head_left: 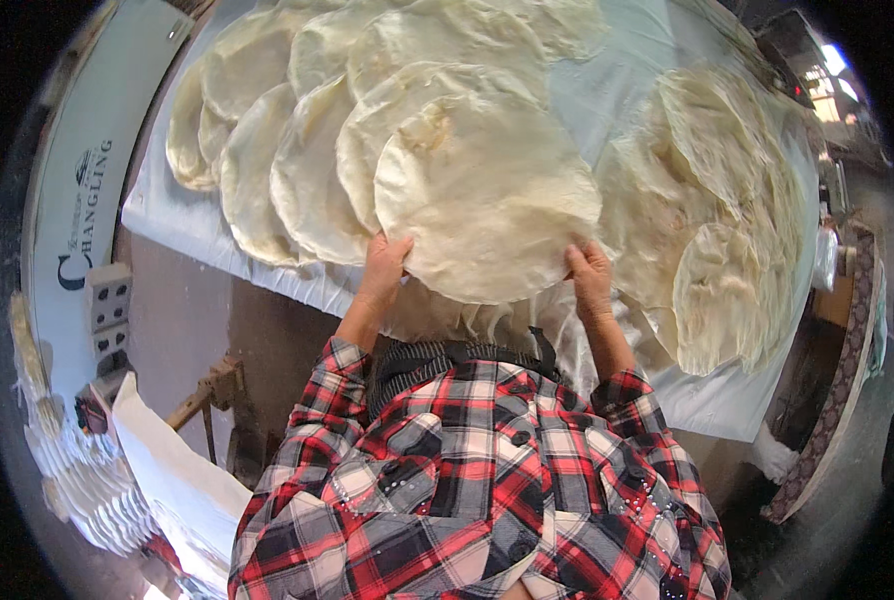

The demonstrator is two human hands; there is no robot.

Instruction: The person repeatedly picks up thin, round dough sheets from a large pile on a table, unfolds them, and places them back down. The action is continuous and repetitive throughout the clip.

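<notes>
Between my two hands I hold a thin, round, cream-coloured sheet [489, 200], wrinkled and slightly see-through, with an uneven rim. My left hand [388, 260] pinches its lower left edge, and my right hand [588, 266] pinches the lower right edge. The sheet overlaps a row of similar rounds [312, 185] that lie fanned over one another to the left and behind. More crumpled, yellowish sheets [657, 215] lie in a loose heap to the right. Whether the far edge of the held sheet touches the ones under it, I cannot tell.
A pale plastic cover [607, 115] spreads over the table, hanging at the near edge. On the left stand a long light-blue printed panel [87, 190] and a grey block with holes [109, 300]. Low at left is a stack of white layered pieces [97, 480]; a patterned board [827, 400] stands right.
</notes>
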